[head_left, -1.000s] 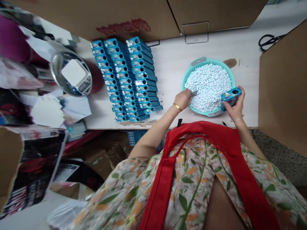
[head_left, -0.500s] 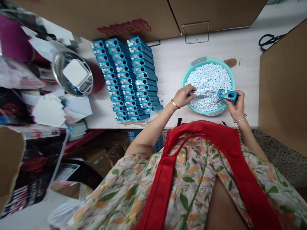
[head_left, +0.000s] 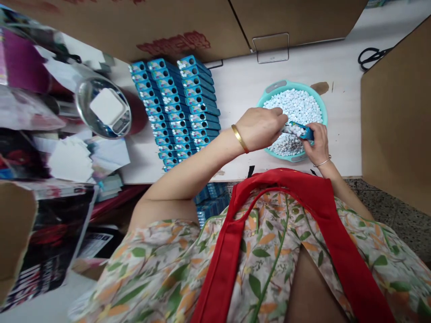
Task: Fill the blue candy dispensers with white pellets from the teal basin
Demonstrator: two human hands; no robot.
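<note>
My right hand [head_left: 316, 141] grips a small blue box [head_left: 308, 133] over the right side of a turquoise bowl [head_left: 323, 112]. White pellets [head_left: 296, 101] fill the bowl. My left hand [head_left: 262, 128], with a gold bracelet at the wrist, is closed at the bowl's left side. Its fingers hold what looks like a small scoop, mostly hidden. A heap of pellets lies between those fingertips and the end of the blue box, close against the box. The box is tilted, and its round hole cannot be seen.
Three rows of similar blue boxes [head_left: 200, 92] stand left of the bowl, white pellets showing at their tops. A metal container [head_left: 79, 103] with a white scale [head_left: 107, 106] is farther left. Cardboard [head_left: 397, 121] borders the right side; black scissors [head_left: 370, 57] lie behind it.
My left hand has moved up and right from the bowl's left edge, bringing pellets to the box. My right hand has shifted slightly left and turned the box.
</note>
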